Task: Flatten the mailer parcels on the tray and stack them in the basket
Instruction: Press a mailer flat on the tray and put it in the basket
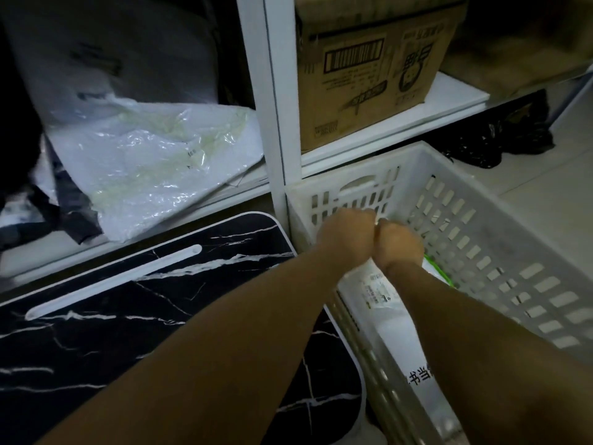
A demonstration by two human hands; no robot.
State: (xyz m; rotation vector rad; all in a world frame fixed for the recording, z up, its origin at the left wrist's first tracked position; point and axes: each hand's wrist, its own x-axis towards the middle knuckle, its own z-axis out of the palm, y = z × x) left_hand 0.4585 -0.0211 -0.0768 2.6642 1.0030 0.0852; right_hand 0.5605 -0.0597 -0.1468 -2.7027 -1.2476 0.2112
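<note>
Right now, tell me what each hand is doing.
Left hand: fingers curled, down in the basket; grip on anything cannot be told.
Right hand: curled over the white mailer; grip hidden.

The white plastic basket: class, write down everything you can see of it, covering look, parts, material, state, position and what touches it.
The white plastic basket is rectangular, with walls pierced by rows of slots and a cut-out handle in its far end wall. It looks like moulded, slightly translucent plastic. It stands upright on the pale floor, right of the black marble-patterned tray and against the white shelf post. A white mailer parcel with a printed label lies inside, something green beneath it. Both hands, left and right, reach inside; their grip is hidden.
</note>
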